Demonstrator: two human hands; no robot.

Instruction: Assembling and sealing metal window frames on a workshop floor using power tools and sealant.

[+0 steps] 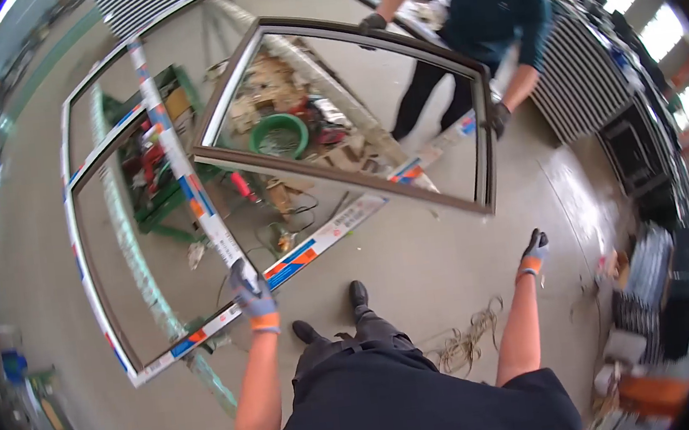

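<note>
My left hand (252, 296), in a grey and orange glove with dark fingertips, grips a large window frame (203, 209) at the corner where its middle bar meets the near rail. The frame is wrapped in white, blue and orange protective film. My right hand (535, 252), gloved alike, is held out over the floor to the right, fingers stretched and nothing in them. Above the big frame a brown window sash (341, 186) is held tilted by a co-worker (474, 12), whose dark-gloved hands are on its top and right sides.
Under the frames are a green bin (279, 136) amid scraps and a green metal stand (167, 200) with tools. A foil-wrapped support bar (132, 229) runs beneath the left side. Tangled strapping (468, 340) lies on the floor near my right. Stacked profiles (572, 65) stand at the right.
</note>
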